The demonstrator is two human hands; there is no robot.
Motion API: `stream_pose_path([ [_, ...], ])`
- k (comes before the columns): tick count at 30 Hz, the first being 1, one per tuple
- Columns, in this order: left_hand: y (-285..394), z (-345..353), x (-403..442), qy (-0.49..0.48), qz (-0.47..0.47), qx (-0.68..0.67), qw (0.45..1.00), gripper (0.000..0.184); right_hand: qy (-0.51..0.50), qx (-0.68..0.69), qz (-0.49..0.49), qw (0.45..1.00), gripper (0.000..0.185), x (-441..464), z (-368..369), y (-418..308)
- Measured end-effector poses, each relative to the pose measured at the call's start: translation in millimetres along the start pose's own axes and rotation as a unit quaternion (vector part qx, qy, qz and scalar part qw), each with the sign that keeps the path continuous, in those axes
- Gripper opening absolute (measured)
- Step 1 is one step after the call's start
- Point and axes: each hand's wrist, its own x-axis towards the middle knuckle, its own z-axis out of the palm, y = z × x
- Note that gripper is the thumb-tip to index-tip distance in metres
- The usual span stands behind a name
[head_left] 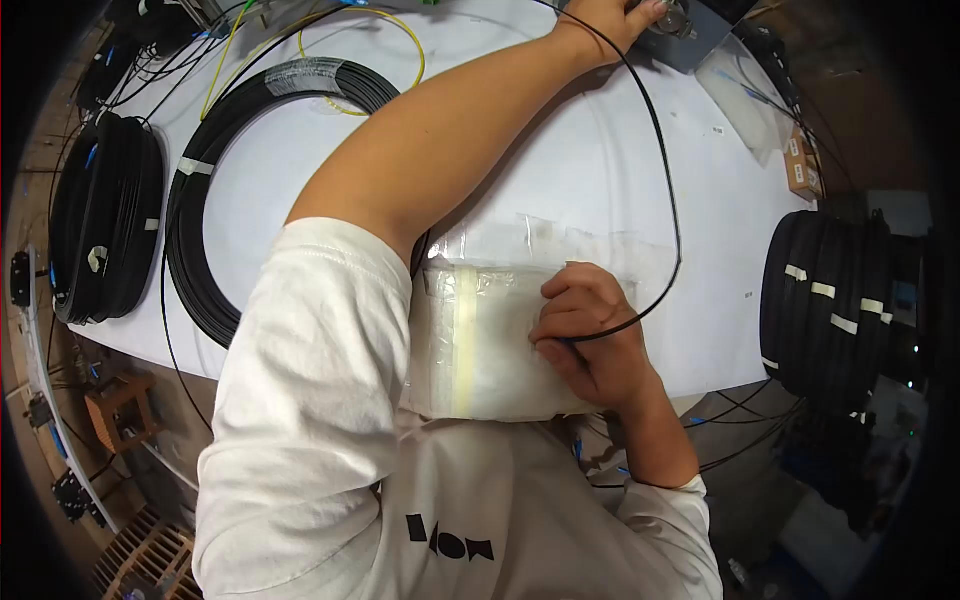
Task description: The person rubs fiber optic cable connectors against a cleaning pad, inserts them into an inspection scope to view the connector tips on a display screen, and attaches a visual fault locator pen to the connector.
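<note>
Pinching the end of a black cable [677,225] in the right hand [590,335], thumb and curled fingers closed on it, just over a plastic-wrapped packet [505,350]. Reaching far across the table [715,320] with the left hand [605,25], fingers at a metal fitting [672,20] on a grey housing [700,42] — cut by the top edge of the view, so cannot tell whether clamped on it or only touching. From the right hand, bowing out to the right with the cable, then up and back over the left wrist to the top edge

Looking at containers: lying flat at the near edge of the table, the packet, wrapped in creased clear film with a cream strip [466,340] down its left part; pale inside, contents too hazy to name. At the upper right, beside small cardboard boxes [802,165] with white labels, a clear plastic bag [742,105]; cannot tell what lies inside it — nor inside the boxes

Left of the packet, partly behind the left arm, a large black coil [190,225] bound with tape and clear wrap; farther left, a second coil [110,220]. On the right, a taped black stack of coils [825,305]
</note>
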Motion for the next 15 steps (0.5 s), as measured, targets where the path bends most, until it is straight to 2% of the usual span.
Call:
stream_pose_path([
  [3,4,-4,1,-0.017,-0.005,-0.011,1.0,0.043,0.038,0.02,-0.007,0.999,0.022,4,8,5],
  [8,1,3,-1,-0.005,-0.015,-0.021,1.0,0.042,-0.001,0.003,-0.014,1.0,0.023,2,-4,3],
  [11,-6,7,2,0.014,0.021,0.002,1.0,0.042,0.011,-0.011,0.001,1.0,0.026,0,0,3],
  [15,1,6,3,0.006,0.015,0.021,1.0,0.043,0.002,-0.017,-0.013,1.0,0.029,3,-6,1],
])
